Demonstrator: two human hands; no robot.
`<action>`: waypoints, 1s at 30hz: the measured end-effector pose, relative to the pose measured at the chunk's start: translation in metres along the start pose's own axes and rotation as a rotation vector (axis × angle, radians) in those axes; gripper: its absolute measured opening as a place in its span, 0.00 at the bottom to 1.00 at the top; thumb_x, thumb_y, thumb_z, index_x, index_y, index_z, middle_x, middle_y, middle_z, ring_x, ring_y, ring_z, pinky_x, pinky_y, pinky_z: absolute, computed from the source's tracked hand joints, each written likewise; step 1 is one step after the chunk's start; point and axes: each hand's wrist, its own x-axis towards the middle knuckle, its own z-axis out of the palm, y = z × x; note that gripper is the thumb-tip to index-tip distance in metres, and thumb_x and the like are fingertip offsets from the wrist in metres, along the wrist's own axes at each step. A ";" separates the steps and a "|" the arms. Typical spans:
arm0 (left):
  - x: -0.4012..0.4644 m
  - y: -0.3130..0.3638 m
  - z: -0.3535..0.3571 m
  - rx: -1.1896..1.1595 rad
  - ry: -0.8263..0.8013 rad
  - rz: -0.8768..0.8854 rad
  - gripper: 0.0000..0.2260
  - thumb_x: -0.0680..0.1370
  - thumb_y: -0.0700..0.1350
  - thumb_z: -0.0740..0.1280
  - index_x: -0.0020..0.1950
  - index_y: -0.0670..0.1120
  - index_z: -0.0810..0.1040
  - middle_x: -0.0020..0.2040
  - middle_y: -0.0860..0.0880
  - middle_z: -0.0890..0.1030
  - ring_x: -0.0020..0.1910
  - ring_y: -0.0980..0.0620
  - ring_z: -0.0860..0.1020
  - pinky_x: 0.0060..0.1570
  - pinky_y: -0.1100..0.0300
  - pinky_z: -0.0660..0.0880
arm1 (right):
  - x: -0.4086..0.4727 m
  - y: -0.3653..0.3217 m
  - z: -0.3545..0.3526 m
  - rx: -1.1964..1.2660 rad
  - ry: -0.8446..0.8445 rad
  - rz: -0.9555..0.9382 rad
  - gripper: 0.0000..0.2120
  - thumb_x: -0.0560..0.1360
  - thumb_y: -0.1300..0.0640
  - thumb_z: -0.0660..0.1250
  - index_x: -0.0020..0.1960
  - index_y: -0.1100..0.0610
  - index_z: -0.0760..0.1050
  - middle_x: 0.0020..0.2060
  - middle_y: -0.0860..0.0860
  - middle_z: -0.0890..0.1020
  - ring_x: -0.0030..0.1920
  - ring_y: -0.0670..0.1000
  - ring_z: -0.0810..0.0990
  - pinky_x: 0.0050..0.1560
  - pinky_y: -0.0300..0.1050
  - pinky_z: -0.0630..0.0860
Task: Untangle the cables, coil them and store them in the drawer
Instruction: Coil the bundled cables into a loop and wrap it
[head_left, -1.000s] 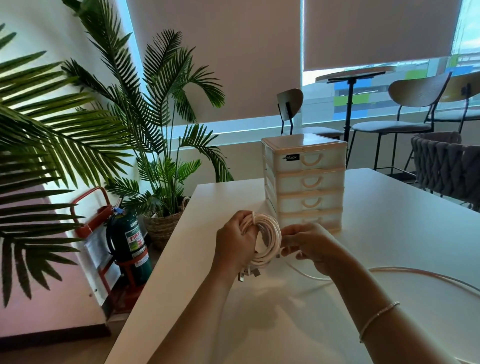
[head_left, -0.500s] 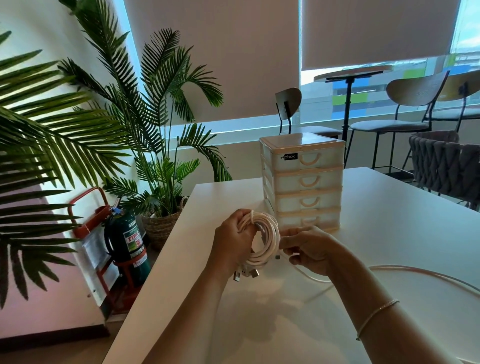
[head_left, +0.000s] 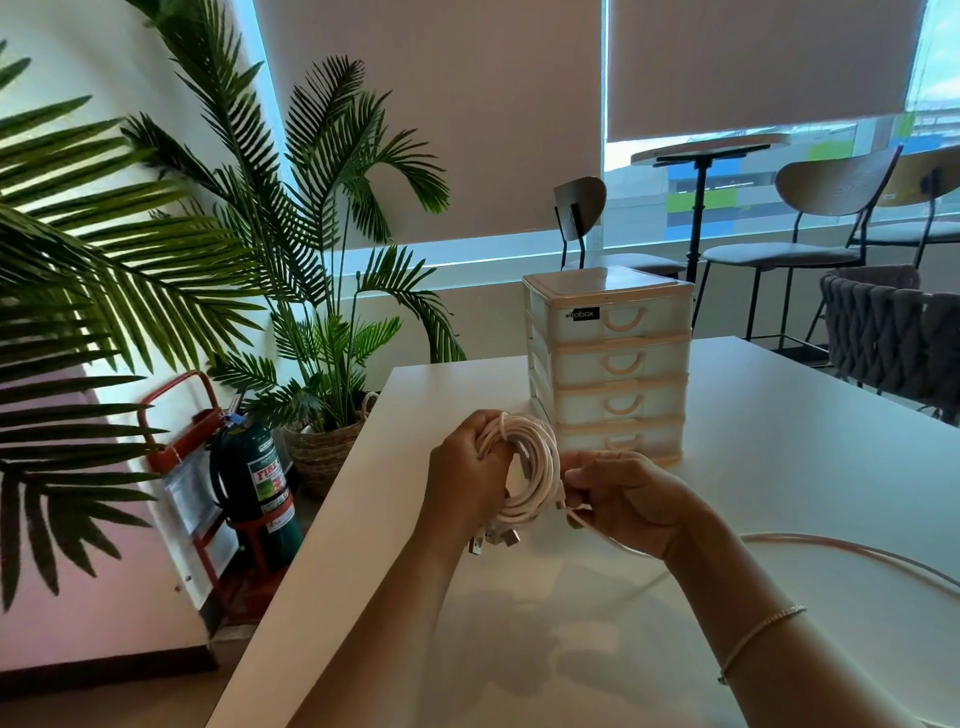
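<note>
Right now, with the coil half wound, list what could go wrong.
1. The left hand grips the coil on one side only; loops might spring loose.
2. The loose cable trails right toward the table edge; it could snag or kink as the right hand feeds it.
3. All the drawers are closed; opening one means freeing a hand.

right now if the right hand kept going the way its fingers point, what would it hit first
The right hand points left, toward the cable coil that the left hand grips. It already pinches a cable at the coil's edge, so the coil comes first, then likely the left hand.
</note>
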 end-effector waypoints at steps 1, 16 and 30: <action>0.000 0.000 0.000 0.011 0.001 0.004 0.09 0.76 0.42 0.63 0.53 0.48 0.79 0.34 0.57 0.77 0.34 0.56 0.75 0.35 0.68 0.68 | 0.002 0.001 0.000 0.001 0.008 -0.010 0.11 0.61 0.64 0.70 0.43 0.61 0.83 0.34 0.57 0.79 0.33 0.50 0.72 0.33 0.40 0.69; -0.002 0.003 0.003 0.070 0.038 0.066 0.10 0.77 0.40 0.63 0.56 0.46 0.79 0.41 0.52 0.79 0.37 0.58 0.74 0.35 0.79 0.66 | 0.004 0.004 0.017 -0.018 0.154 -0.114 0.09 0.62 0.69 0.67 0.36 0.58 0.83 0.30 0.56 0.75 0.29 0.48 0.68 0.33 0.40 0.62; -0.001 -0.003 0.007 0.250 0.164 0.105 0.13 0.75 0.35 0.62 0.58 0.42 0.77 0.50 0.42 0.82 0.50 0.44 0.79 0.44 0.71 0.65 | -0.007 -0.007 0.028 -0.333 0.298 -0.194 0.09 0.67 0.55 0.70 0.46 0.56 0.80 0.38 0.52 0.83 0.40 0.49 0.81 0.50 0.45 0.76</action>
